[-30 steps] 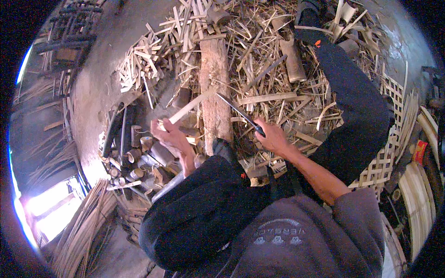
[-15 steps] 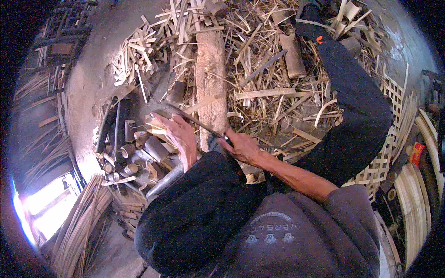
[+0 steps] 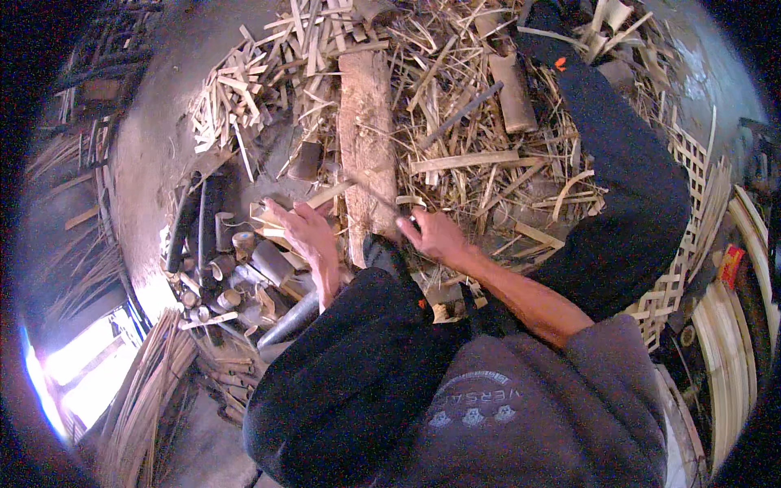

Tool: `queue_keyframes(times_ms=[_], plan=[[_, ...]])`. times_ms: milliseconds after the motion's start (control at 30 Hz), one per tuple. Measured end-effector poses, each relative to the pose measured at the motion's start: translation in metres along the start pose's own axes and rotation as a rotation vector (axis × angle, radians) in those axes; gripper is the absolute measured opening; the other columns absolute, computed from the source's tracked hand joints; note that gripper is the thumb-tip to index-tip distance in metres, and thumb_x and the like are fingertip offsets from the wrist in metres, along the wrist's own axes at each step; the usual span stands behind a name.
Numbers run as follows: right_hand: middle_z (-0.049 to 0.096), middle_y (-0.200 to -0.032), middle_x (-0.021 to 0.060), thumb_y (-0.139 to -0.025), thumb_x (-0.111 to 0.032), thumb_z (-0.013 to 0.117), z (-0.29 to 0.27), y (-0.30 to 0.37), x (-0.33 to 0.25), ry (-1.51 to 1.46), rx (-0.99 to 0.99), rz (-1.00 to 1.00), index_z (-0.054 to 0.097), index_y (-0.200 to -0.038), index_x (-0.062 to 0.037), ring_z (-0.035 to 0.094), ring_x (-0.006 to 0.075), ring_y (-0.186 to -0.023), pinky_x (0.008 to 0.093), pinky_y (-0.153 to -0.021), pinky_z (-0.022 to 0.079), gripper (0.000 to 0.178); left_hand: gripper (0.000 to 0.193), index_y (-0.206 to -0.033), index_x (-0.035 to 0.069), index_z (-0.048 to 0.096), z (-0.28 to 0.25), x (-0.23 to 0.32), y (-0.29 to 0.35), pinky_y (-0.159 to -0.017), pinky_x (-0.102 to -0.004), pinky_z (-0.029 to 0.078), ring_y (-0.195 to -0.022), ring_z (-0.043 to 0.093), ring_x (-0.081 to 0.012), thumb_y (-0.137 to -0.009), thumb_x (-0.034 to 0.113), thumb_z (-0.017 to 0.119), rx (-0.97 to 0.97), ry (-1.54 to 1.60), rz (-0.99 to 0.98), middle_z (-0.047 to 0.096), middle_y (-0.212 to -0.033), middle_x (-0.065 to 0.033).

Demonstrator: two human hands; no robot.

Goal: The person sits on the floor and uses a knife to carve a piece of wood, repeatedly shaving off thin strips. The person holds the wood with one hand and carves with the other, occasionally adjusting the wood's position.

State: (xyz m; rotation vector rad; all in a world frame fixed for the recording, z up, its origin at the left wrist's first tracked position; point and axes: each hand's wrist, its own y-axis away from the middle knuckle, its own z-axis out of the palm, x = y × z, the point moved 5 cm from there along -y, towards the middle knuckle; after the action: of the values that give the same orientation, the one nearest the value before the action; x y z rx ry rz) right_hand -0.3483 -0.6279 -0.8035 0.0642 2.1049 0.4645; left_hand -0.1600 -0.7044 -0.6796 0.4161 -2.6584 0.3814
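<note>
My left hand [image 3: 311, 237] is closed around a flat, pale bamboo strip [image 3: 332, 194], whose far end reaches over the left edge of a long wooden plank [image 3: 366, 98]. My right hand [image 3: 439, 239] grips a knife [image 3: 376, 196]; its handle is mostly hidden in the fist. The thin, motion-blurred blade slants up and left above the plank, its tip close to the strip's end. Whether blade and strip touch, I cannot tell. Below the left hand lie several cut bamboo sections [image 3: 272, 259].
A heap of short split pieces [image 3: 232, 93] lies at the far left. Shavings [image 3: 455, 106] and a bamboo tube [image 3: 511, 93] cover the floor right of the plank. Woven lattice [image 3: 691, 175] and long strips [image 3: 720, 358] stand at the right. A bundle of thin sticks [image 3: 154, 390] is at lower left.
My right hand has shifted a little right and away from me. The knife blade has drawn back from above my left hand to over the plank. My left hand has barely moved.
</note>
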Motion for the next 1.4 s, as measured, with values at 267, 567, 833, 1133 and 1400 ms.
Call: queue_keyframes(times_ms=[267,567,833,1133,1400], plan=[[0.060,-0.071,0.0270,-0.092,-0.048,0.045,0.000,-0.003,0.003,0.042,-0.056,-0.047,0.053,-0.086,0.0007,0.060,0.0454,-0.070,0.0521,-0.064,0.048,0.050,0.056,-0.141,-0.008,0.015,0.007,0.011,0.000,-0.067,-0.0398,0.050,-0.070,0.067,-0.0344,-0.094,0.012,0.040,-0.075,0.253,-0.069,0.063,-0.087,-0.0295],[0.061,-0.077,0.0230,-0.092,-0.045,0.049,-0.019,-0.001,0.026,-0.044,0.002,0.090,0.055,-0.088,-0.0002,0.059,0.0437,-0.075,0.0508,-0.067,0.046,0.046,0.047,-0.135,-0.004,0.029,0.015,-0.011,0.005,-0.082,-0.0433,0.044,-0.090,0.061,-0.0394,-0.092,0.008,0.044,-0.030,0.149,-0.029,0.055,-0.108,-0.0328],[0.061,-0.093,0.0317,-0.091,-0.052,0.047,-0.018,-0.016,0.039,-0.002,-0.057,0.066,0.058,-0.098,0.0076,0.058,0.0470,-0.091,0.0479,-0.082,0.046,0.061,0.057,-0.133,-0.001,0.022,-0.025,-0.091,-0.058,-0.078,-0.0410,0.055,-0.095,0.062,-0.0337,-0.094,0.026,0.054,0.215,1.232,-0.225,0.048,-0.112,-0.0186],[0.060,-0.091,0.0317,-0.091,-0.050,0.047,-0.015,-0.011,0.038,0.036,-0.028,0.042,0.058,-0.102,0.0037,0.058,0.0471,-0.091,0.0504,-0.078,0.045,0.056,0.052,-0.128,-0.001,0.044,0.019,-0.183,-0.085,-0.077,-0.0321,0.046,-0.085,0.057,-0.0209,-0.084,0.022,0.057,-0.118,0.323,-0.347,0.061,-0.092,-0.0119],[0.062,-0.084,0.0275,-0.091,-0.047,0.050,-0.001,-0.016,0.062,0.113,0.021,0.019,0.057,-0.103,0.0026,0.060,0.0438,-0.081,0.0479,-0.070,0.046,0.052,0.039,-0.101,-0.006,0.055,0.045,-0.211,0.010,-0.074,-0.0440,0.049,-0.083,0.064,-0.0372,-0.079,0.025,0.066,0.020,0.076,-0.406,0.065,-0.086,-0.0240]])
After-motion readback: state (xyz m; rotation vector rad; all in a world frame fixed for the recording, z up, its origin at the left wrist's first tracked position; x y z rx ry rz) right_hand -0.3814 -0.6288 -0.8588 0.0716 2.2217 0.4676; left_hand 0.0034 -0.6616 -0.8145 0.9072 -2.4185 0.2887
